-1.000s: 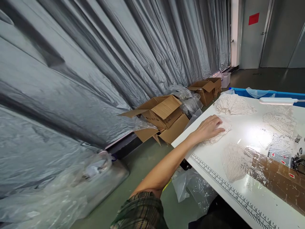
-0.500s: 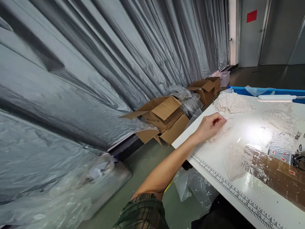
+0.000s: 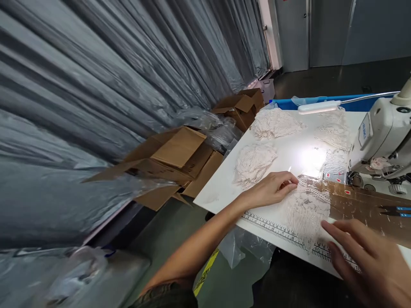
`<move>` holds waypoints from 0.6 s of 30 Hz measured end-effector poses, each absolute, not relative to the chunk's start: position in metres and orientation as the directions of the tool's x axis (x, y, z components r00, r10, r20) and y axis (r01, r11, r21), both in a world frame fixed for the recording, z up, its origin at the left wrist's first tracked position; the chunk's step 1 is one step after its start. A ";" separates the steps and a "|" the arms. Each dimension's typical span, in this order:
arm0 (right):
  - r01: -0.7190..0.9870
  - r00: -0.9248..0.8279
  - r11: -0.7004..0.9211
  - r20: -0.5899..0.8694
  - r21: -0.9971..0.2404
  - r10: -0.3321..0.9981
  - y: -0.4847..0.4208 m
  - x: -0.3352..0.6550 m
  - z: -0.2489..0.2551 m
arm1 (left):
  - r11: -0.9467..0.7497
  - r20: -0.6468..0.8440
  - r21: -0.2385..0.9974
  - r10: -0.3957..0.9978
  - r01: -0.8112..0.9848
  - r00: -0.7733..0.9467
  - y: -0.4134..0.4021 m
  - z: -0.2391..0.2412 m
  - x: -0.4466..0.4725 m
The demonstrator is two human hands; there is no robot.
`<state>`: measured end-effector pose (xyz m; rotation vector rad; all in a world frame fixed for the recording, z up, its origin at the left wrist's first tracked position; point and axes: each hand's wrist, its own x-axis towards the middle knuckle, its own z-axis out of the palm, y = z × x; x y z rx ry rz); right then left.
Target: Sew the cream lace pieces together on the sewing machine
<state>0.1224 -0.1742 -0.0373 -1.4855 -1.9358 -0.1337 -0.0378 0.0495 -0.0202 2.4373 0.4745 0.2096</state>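
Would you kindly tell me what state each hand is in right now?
Left hand: curled at the edge of the off-white patterned lace piece; whether gripping, cannot tell.
Right hand: open, fingers apart, close to that lace piece.

Tabletop [image 3: 285,158] glare, dim floor [image 3: 324,81] — stretched edges

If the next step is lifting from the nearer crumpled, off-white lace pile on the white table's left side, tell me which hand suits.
Left, I'd judge: the left hand is close to that crumpled lace pile, while the right hand is farther off, beyond the flat, off-white lace piece.
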 end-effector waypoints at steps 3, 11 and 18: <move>0.905 -0.204 0.371 0.554 -0.208 0.807 -0.152 0.115 -0.050 | -0.755 0.065 0.600 0.375 0.264 0.925 0.050 -0.029 -0.033; 0.956 -0.119 0.228 0.461 -0.187 0.880 -0.165 0.134 -0.061 | -0.923 0.280 0.334 0.290 0.191 0.915 0.061 -0.045 -0.003; 0.915 -0.004 0.199 0.486 -0.350 0.874 -0.183 0.152 -0.048 | -0.947 0.281 0.317 0.137 0.043 0.950 0.039 -0.051 0.026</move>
